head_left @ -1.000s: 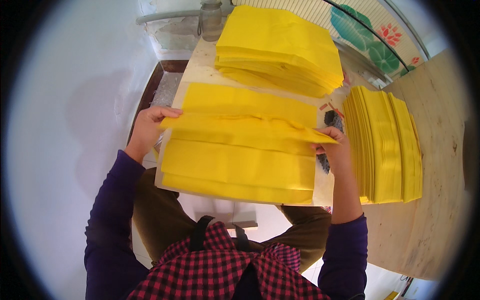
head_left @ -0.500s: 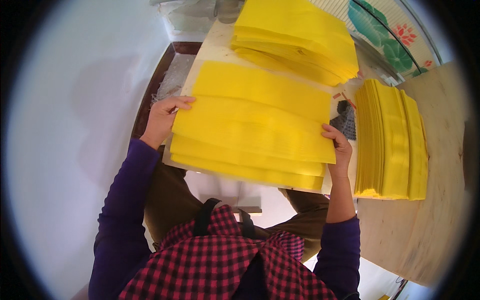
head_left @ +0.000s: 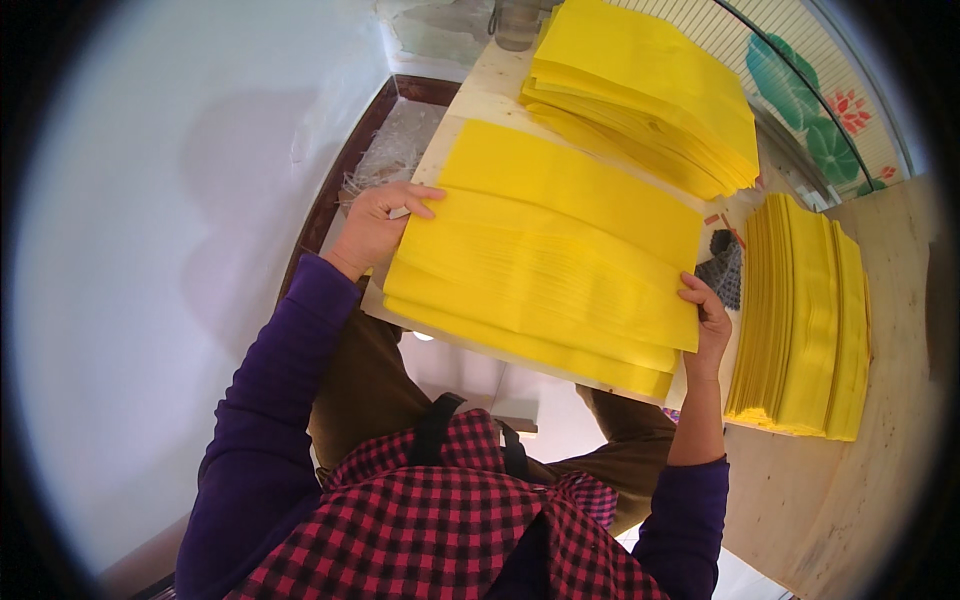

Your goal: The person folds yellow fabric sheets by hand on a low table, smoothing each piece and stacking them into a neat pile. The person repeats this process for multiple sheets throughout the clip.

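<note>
Yellow sheet (head_left: 545, 265), rectangular, cloth-like, faintly rippled: left grip (head_left: 383, 222) and right grip (head_left: 710, 322) pinch its opposite edges.

Clr btl (head_left: 517, 26) & lotus pnl (head_left: 785, 80)

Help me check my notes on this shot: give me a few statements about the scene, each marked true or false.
1. The left hand touches the left edge of the yellow sheet. True.
2. The right hand is lifted well clear of the sheet. False: its fingers are at the sheet's right edge.
3. A bottle stands left of the far stack. True.
4. The right stack is blue. False: it is yellow.
5. The garment is checked. True.
</note>
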`<state>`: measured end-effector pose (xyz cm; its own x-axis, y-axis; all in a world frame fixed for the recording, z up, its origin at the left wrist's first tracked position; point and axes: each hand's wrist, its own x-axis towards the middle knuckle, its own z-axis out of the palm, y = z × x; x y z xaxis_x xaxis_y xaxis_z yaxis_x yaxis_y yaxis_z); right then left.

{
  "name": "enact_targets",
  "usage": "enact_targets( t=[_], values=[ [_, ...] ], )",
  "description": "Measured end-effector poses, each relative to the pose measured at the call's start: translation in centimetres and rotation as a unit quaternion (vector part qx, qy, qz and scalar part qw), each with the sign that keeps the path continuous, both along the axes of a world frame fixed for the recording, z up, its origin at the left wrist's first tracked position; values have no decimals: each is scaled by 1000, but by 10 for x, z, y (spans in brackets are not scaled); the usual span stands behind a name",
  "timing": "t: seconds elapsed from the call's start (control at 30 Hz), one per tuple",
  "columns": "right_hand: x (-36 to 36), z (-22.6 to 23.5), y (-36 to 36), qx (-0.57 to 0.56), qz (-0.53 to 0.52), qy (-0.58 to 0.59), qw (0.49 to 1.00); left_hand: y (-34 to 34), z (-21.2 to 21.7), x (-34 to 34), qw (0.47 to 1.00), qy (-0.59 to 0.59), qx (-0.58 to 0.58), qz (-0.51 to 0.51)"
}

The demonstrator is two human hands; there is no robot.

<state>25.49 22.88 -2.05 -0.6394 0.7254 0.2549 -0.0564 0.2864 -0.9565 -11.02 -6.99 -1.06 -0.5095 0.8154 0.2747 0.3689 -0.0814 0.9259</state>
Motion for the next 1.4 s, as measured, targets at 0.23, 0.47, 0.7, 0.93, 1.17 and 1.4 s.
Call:
enact_targets(
  t=[0.23, 0.47, 0.7, 0.93, 1.17, 1.4],
  values=[
    [-1, 4, -3, 16, 1, -3, 1000, 2, 2, 0, 999, 32, -8, 20],
    [-1, 4, -4, -3, -6, -19, 1000, 4, -2, -5, 999, 32, -29, 24],
    [0, 8, -3, 50, -4, -62, 997, 5, -3, -3, 999, 11, -25, 28],
    [0, 17, 0, 93, 1, -103, 990, 4, -2, -4, 998, 64, -15, 22],
    [-1, 25, 3, 49, 4, -112, 992, 4, -5, -5, 997, 66, -11, 29],
    [-6, 22, 8, 50, 16, -98, 994, 2, -3, -4, 997, 64, -18, 36]
  ],
)
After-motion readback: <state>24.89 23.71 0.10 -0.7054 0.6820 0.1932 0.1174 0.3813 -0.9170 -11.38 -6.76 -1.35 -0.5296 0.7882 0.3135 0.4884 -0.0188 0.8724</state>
